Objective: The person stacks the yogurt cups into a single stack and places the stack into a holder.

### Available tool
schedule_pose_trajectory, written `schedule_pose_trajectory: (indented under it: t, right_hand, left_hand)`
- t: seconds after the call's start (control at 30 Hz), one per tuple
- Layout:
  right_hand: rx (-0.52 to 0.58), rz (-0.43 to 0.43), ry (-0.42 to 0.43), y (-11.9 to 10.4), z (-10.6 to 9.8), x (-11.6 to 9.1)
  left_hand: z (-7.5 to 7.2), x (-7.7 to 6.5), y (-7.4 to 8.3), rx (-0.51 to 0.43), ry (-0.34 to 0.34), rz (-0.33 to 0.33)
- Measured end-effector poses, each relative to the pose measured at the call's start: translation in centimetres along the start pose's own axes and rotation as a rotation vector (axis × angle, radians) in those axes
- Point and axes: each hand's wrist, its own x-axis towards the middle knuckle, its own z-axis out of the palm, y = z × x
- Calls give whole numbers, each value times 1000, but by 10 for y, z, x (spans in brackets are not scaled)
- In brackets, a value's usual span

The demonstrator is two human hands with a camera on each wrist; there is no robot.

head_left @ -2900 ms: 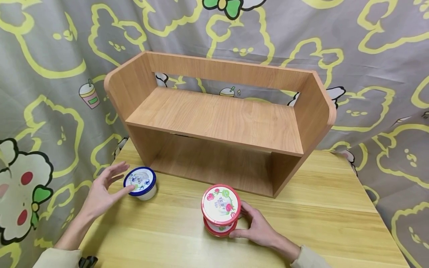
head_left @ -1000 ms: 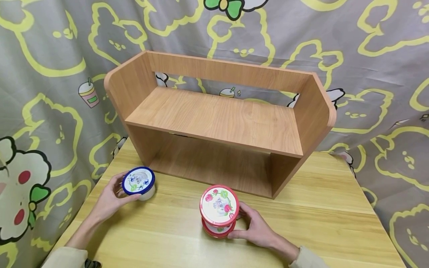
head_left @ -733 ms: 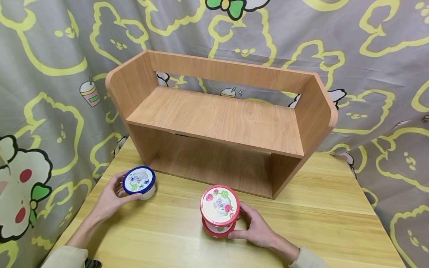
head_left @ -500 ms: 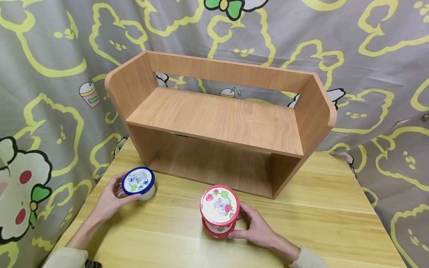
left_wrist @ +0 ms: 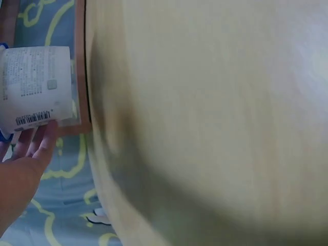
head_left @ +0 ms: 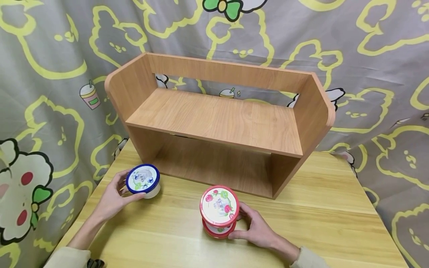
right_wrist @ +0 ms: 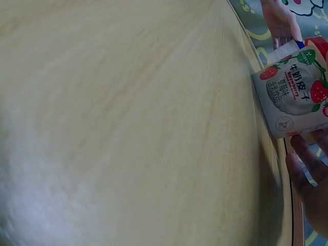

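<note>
My left hand (head_left: 112, 197) holds a white tub (head_left: 144, 180) with a blue lid by its side, thumb at the front and fingers behind. Its lid shows blueberries, and in the left wrist view the tub's barcode side (left_wrist: 38, 87) stands apart from the wooden table. Two red-lidded strawberry tubs (head_left: 219, 206) are stacked on the table, right of the blue-lidded one. Thumb and fingers of my right hand (head_left: 256, 227) lie round the lower red-lidded tub (head_left: 219, 230). The right wrist view shows a tub's strawberry-printed side (right_wrist: 294, 92) above the fingers.
A two-tier wooden shelf (head_left: 214, 111) stands on the table (head_left: 318, 230) behind the tubs. Its lower front edge is close behind the blue-lidded tub. A grey curtain (head_left: 378, 74) with yellow outlines hangs behind and at the sides.
My left hand was open beside the blue-lidded tub, then took hold of it. Since half a second ago it has shifted the tub slightly right and upward in view. The right hand stays put.
</note>
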Motion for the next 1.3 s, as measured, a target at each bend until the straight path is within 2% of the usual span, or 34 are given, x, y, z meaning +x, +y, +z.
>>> schedule_pose_trajectory:
  t: [0.23, 0.53, 0.87, 1.3]
  right_hand:
    - [2, -23, 2, 2, 1, 0]
    - [-3, -12, 3, 1, 0, 0]
    - [-9, -12, 5, 1, 1, 0]
    - [-4, -16, 4, -1, 0, -1]
  left_hand:
    - [5, 1, 18, 27, -35, -2]
    - [12, -1, 41, -9, -45, 70]
    - [26, -3, 67, -102, -51, 162]
    - [34, -7, 92, -175, -75, 268]
